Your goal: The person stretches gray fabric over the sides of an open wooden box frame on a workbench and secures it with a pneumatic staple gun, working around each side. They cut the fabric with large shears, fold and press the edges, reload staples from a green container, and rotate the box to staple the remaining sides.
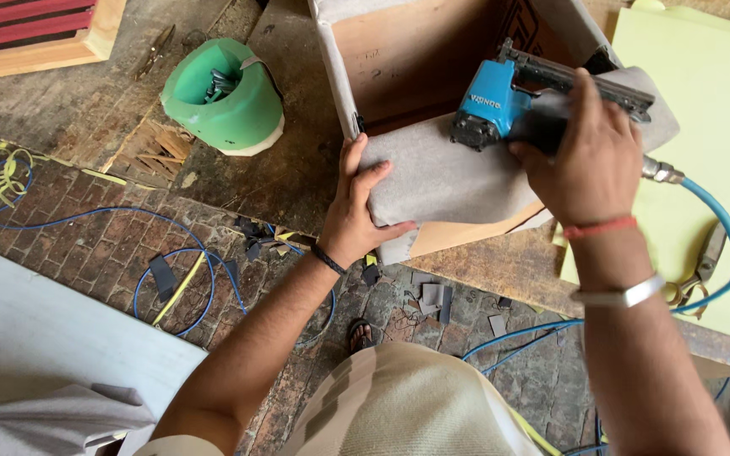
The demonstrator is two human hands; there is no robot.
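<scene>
Grey fabric (449, 173) — soft, limp — is pinned on the wooden box (420, 51) by the left hand (356, 215); the blue staple gun (500, 105) is gripped firmly by the right hand (589, 156).

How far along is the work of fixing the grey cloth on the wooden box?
Done: the grey cloth already lies wrapped over the near edge of the wooden box. In hand: the left hand presses the cloth at the corner while the right hand holds the blue stapler on it. Left: a loose cloth flap hangs below the left hand, and bare wood shows at the lower edge.
</scene>
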